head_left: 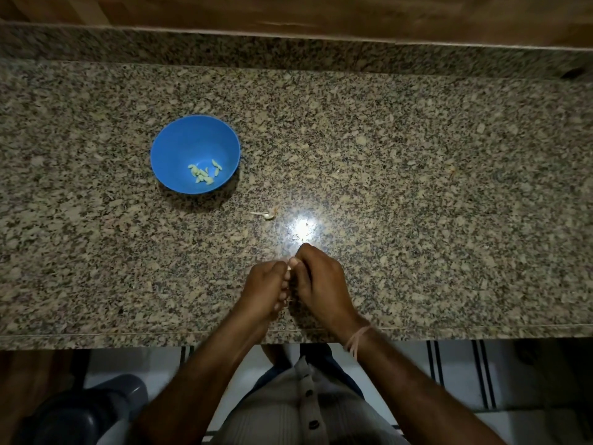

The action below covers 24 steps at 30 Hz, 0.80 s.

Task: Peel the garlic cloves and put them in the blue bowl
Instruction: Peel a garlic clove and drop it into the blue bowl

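Observation:
A blue bowl (179,146) stands on the granite counter at the left, with several pale peeled garlic cloves (202,173) in its bottom. Near the counter's front edge my left hand (266,289) and my right hand (321,281) are pressed together, fingers curled. Between their fingertips a small white garlic clove (289,264) shows, pinched by both; most of it is hidden. A scrap of garlic with a thin stalk (268,215) lies on the counter between the bowl and my hands.
The speckled granite counter (417,187) runs the full width, backed by a wooden wall. A bright light glare (301,227) sits just beyond my hands. Small peel bits (451,168) lie at the right. Below the front edge are a tiled floor and a dark bin (96,409).

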### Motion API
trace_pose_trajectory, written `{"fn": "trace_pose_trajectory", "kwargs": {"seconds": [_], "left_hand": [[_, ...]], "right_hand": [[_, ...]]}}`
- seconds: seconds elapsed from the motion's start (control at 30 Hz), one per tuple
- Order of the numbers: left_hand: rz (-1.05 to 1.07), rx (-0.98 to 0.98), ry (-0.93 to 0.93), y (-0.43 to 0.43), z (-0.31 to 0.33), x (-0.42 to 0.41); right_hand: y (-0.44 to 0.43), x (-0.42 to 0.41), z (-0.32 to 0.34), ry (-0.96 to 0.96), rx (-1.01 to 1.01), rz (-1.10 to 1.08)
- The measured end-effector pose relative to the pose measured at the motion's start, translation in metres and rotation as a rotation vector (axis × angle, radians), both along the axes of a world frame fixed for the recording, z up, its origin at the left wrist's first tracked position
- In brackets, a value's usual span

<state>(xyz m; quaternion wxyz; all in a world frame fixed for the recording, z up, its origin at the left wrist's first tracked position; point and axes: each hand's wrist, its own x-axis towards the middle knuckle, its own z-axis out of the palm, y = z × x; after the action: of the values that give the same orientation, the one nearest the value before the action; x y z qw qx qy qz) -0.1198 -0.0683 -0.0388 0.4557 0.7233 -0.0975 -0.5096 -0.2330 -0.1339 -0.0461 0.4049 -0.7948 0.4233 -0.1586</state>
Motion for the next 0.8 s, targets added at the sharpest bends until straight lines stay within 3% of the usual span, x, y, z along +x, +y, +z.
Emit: {"fn": "trace_pose_trajectory", "kwargs": {"seconds": [0.03, 0.07, 0.1, 0.17, 0.2, 0.33, 0.4, 0.47, 0.53, 0.57, 0.63, 0.67, 0.7, 0.73, 0.8], "left_hand": [[0.056, 0.082, 0.185, -0.001, 0.004, 0.001], [0.026, 0.116, 0.180, -0.001, 0.005, 0.001], [-0.089, 0.107, -0.016, 0.000, 0.005, 0.000], [-0.303, 0.027, -0.707, 0.010, -0.001, -0.004], [-0.358, -0.012, -0.902, 0.015, -0.004, -0.005], [-0.375, -0.144, -0.962, 0.015, -0.009, -0.003], [-0.378, -0.186, -0.966, 0.017, -0.013, -0.001], [-0.307, -0.175, -0.831, 0.018, -0.013, 0.000], [-0.139, -0.128, -0.506, 0.013, -0.008, -0.002], [-0.067, -0.090, -0.311, 0.010, -0.006, -0.004], [0.018, -0.010, 0.000, 0.005, -0.002, -0.006], [0.021, 0.005, 0.046, 0.005, 0.001, -0.006], [-0.007, -0.015, -0.031, 0.006, 0.002, -0.005], [-0.074, -0.067, -0.233, 0.008, 0.002, -0.004], [-0.234, -0.147, -0.703, 0.012, -0.004, -0.001]], "right_hand": [[0.000, -0.001, 0.000, 0.017, -0.138, 0.054], [0.000, 0.000, 0.001, 0.011, -0.176, 0.057], [0.001, 0.002, 0.001, -0.004, -0.111, 0.014], [0.000, 0.006, 0.000, -0.037, 0.224, -0.122], [-0.001, 0.008, 0.004, -0.059, 0.415, -0.193], [-0.003, 0.014, 0.013, -0.218, 1.061, -0.453], [-0.002, 0.015, 0.016, -0.254, 1.163, -0.520], [0.001, 0.012, 0.013, -0.207, 0.872, -0.419], [0.005, 0.007, 0.004, -0.067, 0.308, -0.192], [0.006, 0.005, 0.001, -0.052, 0.130, -0.100], [0.004, 0.005, -0.003, -0.068, -0.030, -0.005], [0.002, 0.004, -0.005, -0.062, -0.062, 0.014], [0.001, 0.004, -0.005, -0.056, -0.056, 0.007], [0.001, 0.004, -0.004, -0.067, 0.028, -0.026], [-0.001, 0.006, 0.002, -0.139, 0.407, -0.193]]}}
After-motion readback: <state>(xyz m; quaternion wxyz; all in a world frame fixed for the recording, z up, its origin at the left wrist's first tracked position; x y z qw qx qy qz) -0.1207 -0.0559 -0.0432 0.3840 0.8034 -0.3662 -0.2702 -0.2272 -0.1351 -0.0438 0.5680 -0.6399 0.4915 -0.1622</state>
